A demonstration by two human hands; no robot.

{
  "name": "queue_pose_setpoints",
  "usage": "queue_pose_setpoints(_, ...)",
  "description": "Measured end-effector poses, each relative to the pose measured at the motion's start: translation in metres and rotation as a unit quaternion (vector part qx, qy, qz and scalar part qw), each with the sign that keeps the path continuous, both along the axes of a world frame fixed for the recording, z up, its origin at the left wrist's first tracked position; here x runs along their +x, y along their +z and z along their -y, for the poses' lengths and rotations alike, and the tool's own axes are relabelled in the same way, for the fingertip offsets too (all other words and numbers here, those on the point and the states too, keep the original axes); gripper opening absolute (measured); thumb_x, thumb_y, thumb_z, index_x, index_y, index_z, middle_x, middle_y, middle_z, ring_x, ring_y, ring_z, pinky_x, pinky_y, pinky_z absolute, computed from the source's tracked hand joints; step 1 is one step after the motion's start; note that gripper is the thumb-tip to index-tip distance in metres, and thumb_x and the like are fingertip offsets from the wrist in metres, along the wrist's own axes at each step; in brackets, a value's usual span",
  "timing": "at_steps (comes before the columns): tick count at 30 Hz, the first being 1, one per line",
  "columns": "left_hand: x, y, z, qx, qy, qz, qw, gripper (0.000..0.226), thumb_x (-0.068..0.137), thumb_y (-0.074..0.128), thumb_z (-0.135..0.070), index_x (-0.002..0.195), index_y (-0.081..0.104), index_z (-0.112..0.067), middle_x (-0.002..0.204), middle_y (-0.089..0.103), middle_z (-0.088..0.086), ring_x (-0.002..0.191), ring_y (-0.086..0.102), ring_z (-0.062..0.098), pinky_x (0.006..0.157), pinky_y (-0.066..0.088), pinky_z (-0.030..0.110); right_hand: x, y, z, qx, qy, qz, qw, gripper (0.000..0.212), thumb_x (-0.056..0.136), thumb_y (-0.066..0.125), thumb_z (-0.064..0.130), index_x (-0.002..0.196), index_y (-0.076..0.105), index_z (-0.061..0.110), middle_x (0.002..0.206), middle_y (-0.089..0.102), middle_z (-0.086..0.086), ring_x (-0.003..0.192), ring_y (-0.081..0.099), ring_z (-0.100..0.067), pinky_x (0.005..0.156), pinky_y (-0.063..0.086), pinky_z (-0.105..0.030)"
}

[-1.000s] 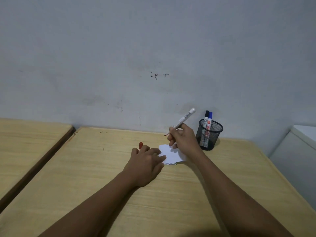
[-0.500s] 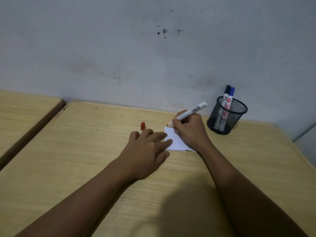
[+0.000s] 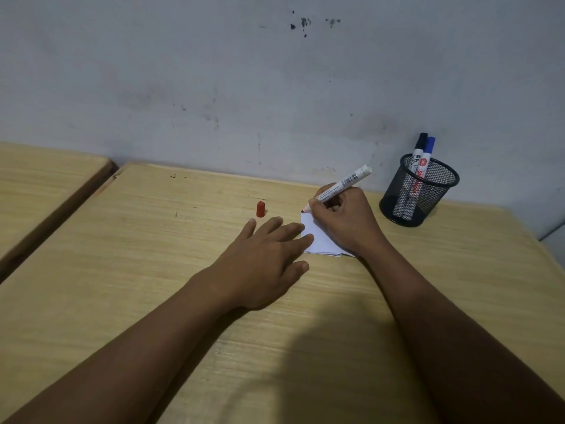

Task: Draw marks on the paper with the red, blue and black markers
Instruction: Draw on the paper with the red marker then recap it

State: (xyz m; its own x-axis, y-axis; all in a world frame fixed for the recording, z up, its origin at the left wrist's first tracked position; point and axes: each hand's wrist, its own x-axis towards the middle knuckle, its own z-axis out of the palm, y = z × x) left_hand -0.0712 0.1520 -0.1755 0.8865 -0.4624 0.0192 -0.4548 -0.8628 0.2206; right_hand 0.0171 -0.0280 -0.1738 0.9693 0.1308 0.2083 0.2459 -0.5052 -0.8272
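A small stack of white paper [image 3: 316, 238] lies on the wooden table [image 3: 153, 255]. My right hand [image 3: 345, 221] holds the uncapped red marker [image 3: 342, 185], whose tip touches the paper's far left corner. My left hand [image 3: 266, 258] lies flat, fingers spread, its fingertips pressing the paper's left edge. The red cap [image 3: 260, 209] stands on the table just beyond my left fingers. The black marker [image 3: 417, 154] and the blue marker [image 3: 428, 154] stand capped in a black mesh cup [image 3: 419, 194] to the right.
A grey stained wall [image 3: 275, 87] rises right behind the table. A second wooden table [image 3: 36, 185] sits to the left across a dark gap. A white object's edge [image 3: 555, 237] shows at the far right.
The view has tilted down and left. My right hand lowered the marker from above the paper until its tip met the corner. My left hand spread flat on the paper's edge.
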Motion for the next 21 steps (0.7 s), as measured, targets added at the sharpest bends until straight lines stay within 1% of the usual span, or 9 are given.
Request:
queue_pose_setpoints(3,-0.0007,-0.0015,0.0009,0.001,0.002,-0.025,1.0,0.056,0.101,0.026,-0.051,0.154,0.018,-0.035,0.165,0.013,-0.007,0.152,0.001,0.019,0.121,0.004,0.055,-0.0015,0.0008,-0.0007,-0.009,-0.004,0.004,1.0,0.012,0.094,0.066,0.022,0.096,0.072,0.012,0.086,0.072,0.004,0.081,0.069,-0.008,0.067,0.052,-0.012)
queue_pose_setpoints(7,-0.0014,-0.0018,0.0009,0.013,0.003,-0.048,0.999,0.057,0.102,0.022,-0.051,0.155,0.01,-0.035,0.166,0.003,-0.008,0.152,-0.008,0.02,0.121,-0.003,0.057,-0.0018,0.0015,-0.0012,-0.014,-0.007,0.003,1.0,0.013,0.094,0.065,0.023,0.095,0.072,0.012,0.085,0.071,0.006,0.081,0.068,-0.008,0.068,0.052,-0.015)
queue_pose_setpoints(13,-0.0012,-0.0023,0.0007,0.012,0.0,-0.049,0.999,0.057,0.101,0.022,-0.052,0.155,0.011,-0.035,0.166,0.004,-0.007,0.152,-0.008,0.02,0.12,-0.002,0.058,-0.0024,0.0033,-0.0015,-0.015,-0.004,-0.004,1.0,0.012,0.093,0.065,0.021,0.088,0.072,0.013,0.087,0.074,-0.003,0.083,0.07,-0.014,0.074,0.058,-0.028)
queue_pose_setpoints(15,-0.0005,-0.0013,0.0011,0.015,0.0,-0.05,0.999,0.057,0.101,0.023,-0.052,0.155,0.012,-0.035,0.166,0.004,-0.007,0.152,-0.008,0.02,0.12,-0.003,0.058,-0.0035,0.0052,-0.0012,-0.008,0.002,-0.009,1.0,0.011,0.093,0.065,0.02,0.086,0.071,0.015,0.086,0.074,-0.002,0.083,0.07,-0.014,0.073,0.057,-0.027)
queue_pose_setpoints(18,-0.0005,0.0001,0.0018,0.017,-0.002,-0.051,0.999,0.057,0.102,0.023,-0.051,0.155,0.011,-0.035,0.166,0.003,-0.006,0.152,-0.008,0.02,0.12,-0.003,0.058,-0.005,0.0074,-0.0008,-0.012,0.011,-0.01,1.0,0.012,0.093,0.064,0.019,0.083,0.071,0.015,0.081,0.071,0.002,0.078,0.069,-0.012,0.069,0.052,-0.023)
queue_pose_setpoints(21,-0.0008,-0.001,0.0013,0.015,-0.002,-0.049,0.999,0.057,0.102,0.023,-0.051,0.155,0.012,-0.035,0.166,0.004,-0.007,0.152,-0.008,0.02,0.121,-0.003,0.057,-0.0069,0.0078,-0.001,-0.014,0.02,-0.017,1.0,0.013,0.093,0.064,0.018,0.081,0.07,0.016,0.078,0.069,0.002,0.077,0.068,-0.013,0.068,0.053,-0.024)
